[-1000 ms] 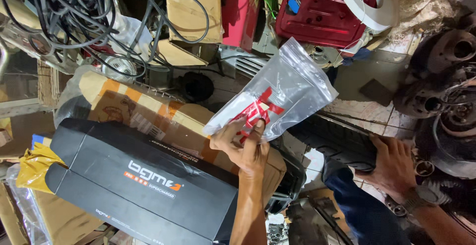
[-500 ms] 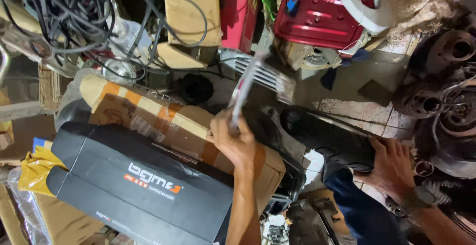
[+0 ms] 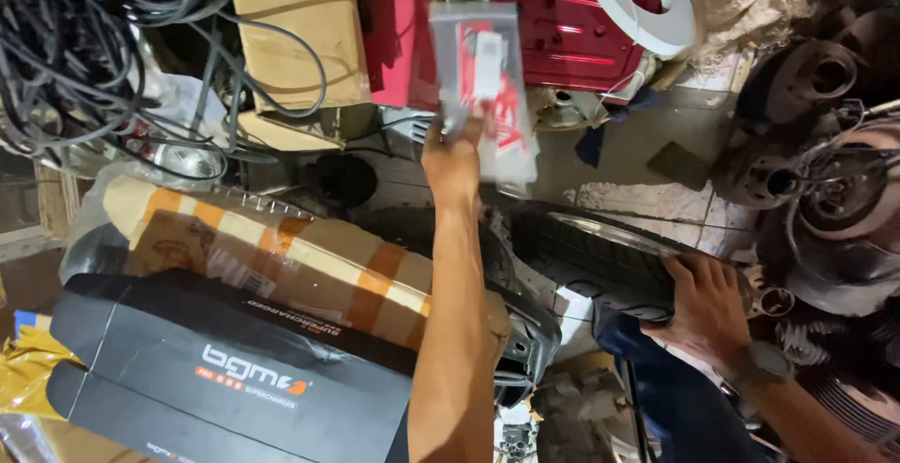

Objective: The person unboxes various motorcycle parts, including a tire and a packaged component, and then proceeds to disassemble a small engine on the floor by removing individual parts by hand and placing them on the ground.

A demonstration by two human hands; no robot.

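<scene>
My left hand is stretched forward and grips the lower edge of a clear plastic bag with a red and white label; something small and pale is inside. The bag is held up over the clutter, in front of a red metal cover. My right hand, with a watch on the wrist, rests flat on a black tyre at the lower right, fingers spread over the tread.
A long black box lies at the lower left, partly over a taped cardboard parcel. Tangled black cables and a cardboard box fill the top left. Greasy engine parts crowd the right; a white ring lies above.
My left hand has reached forward and carried the bag up from above the parcel toward the red cover, turning it on the way. My right hand has stayed on the tyre.
</scene>
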